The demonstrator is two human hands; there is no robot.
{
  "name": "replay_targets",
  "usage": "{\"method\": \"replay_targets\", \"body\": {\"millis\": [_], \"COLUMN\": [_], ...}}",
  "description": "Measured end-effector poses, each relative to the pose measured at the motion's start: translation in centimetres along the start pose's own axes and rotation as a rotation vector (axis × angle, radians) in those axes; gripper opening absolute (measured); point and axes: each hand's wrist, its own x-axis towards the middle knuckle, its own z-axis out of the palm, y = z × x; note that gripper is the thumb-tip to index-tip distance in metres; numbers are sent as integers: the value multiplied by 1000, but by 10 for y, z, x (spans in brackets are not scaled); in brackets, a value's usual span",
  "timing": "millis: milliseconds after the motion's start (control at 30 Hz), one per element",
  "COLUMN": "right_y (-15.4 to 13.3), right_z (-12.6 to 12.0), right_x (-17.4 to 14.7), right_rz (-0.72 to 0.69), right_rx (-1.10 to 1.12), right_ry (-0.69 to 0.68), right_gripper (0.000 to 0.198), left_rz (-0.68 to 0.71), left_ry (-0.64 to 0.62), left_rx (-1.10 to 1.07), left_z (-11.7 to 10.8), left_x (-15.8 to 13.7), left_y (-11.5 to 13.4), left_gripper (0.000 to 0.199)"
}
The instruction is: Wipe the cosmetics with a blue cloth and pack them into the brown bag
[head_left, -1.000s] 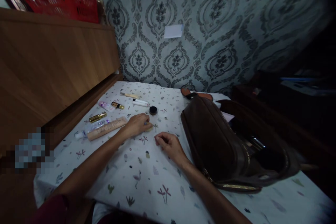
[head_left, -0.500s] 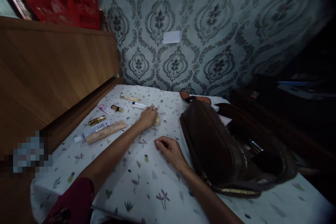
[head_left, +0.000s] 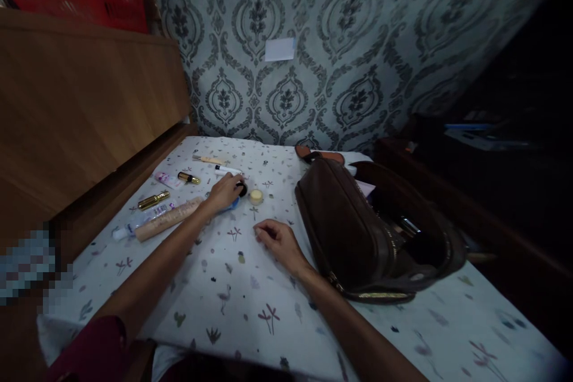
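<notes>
My left hand (head_left: pixel 225 192) reaches over the cloth with its fingers curled on a small round black item (head_left: pixel 242 189), partly hidden by them. Something blue (head_left: pixel 233 205) shows under that hand. Just right of the fingers stands a small jar with a pale yellow top (head_left: pixel 256 196). My right hand (head_left: pixel 278 243) rests on the cloth, fingers loosely closed with nothing visible in them, left of a brown leather bag (head_left: pixel 340 221) that lies open. Behind my left hand are a white tube with a dark end (head_left: pixel 227 171) and a thin brush-like stick (head_left: pixel 209 160).
Left of my hand lie a beige tube (head_left: pixel 168 221), a clear tube with a white cap (head_left: pixel 134 225), a gold tube (head_left: pixel 153 200), a black-and-gold tube (head_left: pixel 188 178) and a pink tube (head_left: pixel 168 179). A wooden cabinet (head_left: pixel 85 89) bounds the left; patterned wall behind.
My left hand has moved left off the small yellow-topped jar, which now stands uncovered, and onto the round black item. My right hand stays in about the same place. The view has shifted slightly.
</notes>
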Motion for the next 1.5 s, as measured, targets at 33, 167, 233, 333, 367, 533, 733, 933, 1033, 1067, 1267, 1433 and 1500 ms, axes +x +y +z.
{"method": "replay_targets", "body": {"millis": [33, 167, 233, 333, 367, 533, 733, 933, 1033, 1067, 1267, 1433, 1500], "right_y": [0, 0, -1, 2, 3, 13, 0, -3, 5, 7, 8, 1, -2], "right_z": [0, 0, 0, 1, 2, 5, 10, 14, 12, 11, 8, 7, 8], "right_x": [0, 0, 0, 0, 0, 4, 16, 20, 18, 17, 17, 14, 11], "right_rz": [-5, -34, -43, -25, -15, 20, -55, -52, -72, -73, 45, 32, 14], "right_rx": [-5, -30, -36, -26, -18, 38, -291, -398, -241, -167, 178, 197, 197], "right_ry": [0, 8, 11, 6, 9, 70, 130, 121, 167, 170, 123, 92, 55], "right_gripper": [23, 21, 21, 25, 26, 40, 52, 44, 44, 44, 50, 35, 34], "left_rz": [25, 114, 125, 125, 127, 144, 191, 181, 170, 161, 193, 290, 242], "left_ry": [5, 10, 22, 35, 30, -35, -166, -36, -47, -80, -19, -91, -94], "left_rx": [-33, -153, -186, -200, -199, -217, -344, -301, 31, 92, -118, -374, -391], "left_z": [-3, -9, -10, -7, -5, 1, -1, -2, -3, -4, -18, -5, 1], "left_x": [-5, -25, -33, -42, -44, -49, -52, -55, -59, -61, -64, -72, -74], "left_y": [-3, -5, -3, 0, 1, 4, 13, 9, 2, 0, 19, 48, 51], "left_gripper": [24, 19, 24, 31, 31, 29, 34, 35, 35, 35, 30, 38, 38]}}
